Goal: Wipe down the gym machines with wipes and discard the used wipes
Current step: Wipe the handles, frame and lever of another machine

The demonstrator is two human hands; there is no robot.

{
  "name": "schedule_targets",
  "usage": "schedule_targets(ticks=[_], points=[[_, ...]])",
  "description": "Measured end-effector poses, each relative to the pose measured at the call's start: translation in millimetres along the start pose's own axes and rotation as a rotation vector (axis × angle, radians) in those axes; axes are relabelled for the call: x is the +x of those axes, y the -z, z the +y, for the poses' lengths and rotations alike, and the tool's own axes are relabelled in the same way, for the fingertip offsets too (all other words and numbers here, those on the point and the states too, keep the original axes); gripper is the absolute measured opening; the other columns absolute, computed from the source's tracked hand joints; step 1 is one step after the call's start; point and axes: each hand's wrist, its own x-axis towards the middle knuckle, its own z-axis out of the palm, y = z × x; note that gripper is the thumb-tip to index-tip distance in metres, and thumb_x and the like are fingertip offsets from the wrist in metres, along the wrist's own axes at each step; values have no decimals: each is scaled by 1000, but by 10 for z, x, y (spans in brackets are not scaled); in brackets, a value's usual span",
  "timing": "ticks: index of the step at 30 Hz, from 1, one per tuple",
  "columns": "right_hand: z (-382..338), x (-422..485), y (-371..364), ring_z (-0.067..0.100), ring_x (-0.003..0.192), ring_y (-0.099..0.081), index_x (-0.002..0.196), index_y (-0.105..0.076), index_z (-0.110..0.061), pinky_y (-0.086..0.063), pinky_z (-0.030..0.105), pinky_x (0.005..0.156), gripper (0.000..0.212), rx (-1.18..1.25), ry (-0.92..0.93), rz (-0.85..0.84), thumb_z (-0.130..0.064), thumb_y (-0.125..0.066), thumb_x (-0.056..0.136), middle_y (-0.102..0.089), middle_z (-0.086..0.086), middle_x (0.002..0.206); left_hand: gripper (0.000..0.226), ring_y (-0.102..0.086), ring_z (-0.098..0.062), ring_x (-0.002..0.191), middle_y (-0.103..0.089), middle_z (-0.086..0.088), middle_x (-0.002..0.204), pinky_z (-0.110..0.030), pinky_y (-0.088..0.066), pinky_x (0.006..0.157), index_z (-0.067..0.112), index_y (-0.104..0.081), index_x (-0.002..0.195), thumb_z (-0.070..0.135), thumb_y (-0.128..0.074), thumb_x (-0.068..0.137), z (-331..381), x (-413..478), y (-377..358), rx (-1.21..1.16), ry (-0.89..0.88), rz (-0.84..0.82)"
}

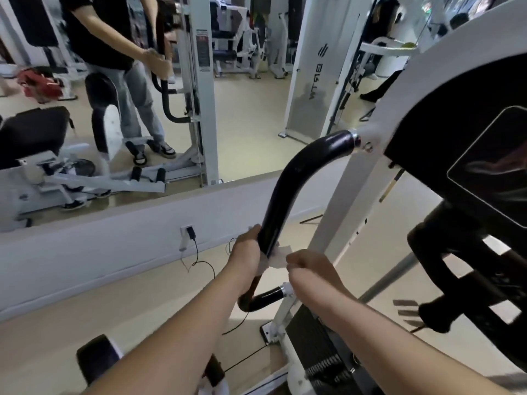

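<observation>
Where the black handle (288, 181) curves down, my left hand (246, 252) clamps a crumpled white wipe (278, 258) around it. The wipe's loose edge reaches rightward to my right hand (309, 269), whose fingers are curled; whether they pinch it I cannot tell. Upper left is a wall mirror (242, 124), below it a socket (186, 233) and beige floor (142, 309), and the machine's white frame (342, 201) stands right.

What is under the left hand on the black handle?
A white wipe lies between the left hand and the handle; its edge shows toward the right hand. The part under the palm is covered, so how far it wraps cannot be seen.
</observation>
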Motion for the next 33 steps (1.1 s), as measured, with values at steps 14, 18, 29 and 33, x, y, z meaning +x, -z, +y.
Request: schedule_targets(ticks=[14, 18, 29, 33], points=[[116, 360, -175, 27, 74, -61, 98, -68, -3, -49, 39, 65, 25, 340, -229, 90, 5, -45, 94, -69, 20, 85, 43, -54, -24, 66, -58, -17, 68, -35, -42, 66, -1, -59, 69, 39, -52, 85, 120, 145, -75, 159, -232, -133], [156, 343, -231, 30, 83, -66, 91, -68, -16, -54, 41, 73, 26, 338, -267, 78, 4, -51, 92, -74, 23, 100, 52, -51, -24, 60, -60, -8, 68, -31, -37, 58, 9, -61, 78, 48, -38, 104, -543, 222, 189, 155, -70, 156], [38, 219, 121, 26, 70, -62, 107, -69, -4, -49, 31, 59, 28, 506, -286, 158, 0, -45, 93, -69, 13, 87, 57, -16, -22, 157, -24, -11, 168, -48, -19, 127, 10, -26, 159, 32, -28, 107, 523, -646, -334, 956, -1478, 20], [49, 158, 196, 26, 71, -63, 100, -68, -13, -48, 33, 62, 27, 488, -262, 155, -1, -44, 93, -71, 13, 88, 61, 8, -26, 158, -11, -13, 169, -44, 2, 128, 5, -13, 160, 37, -22, 109, 555, -441, -259, 1610, -1755, 90]])
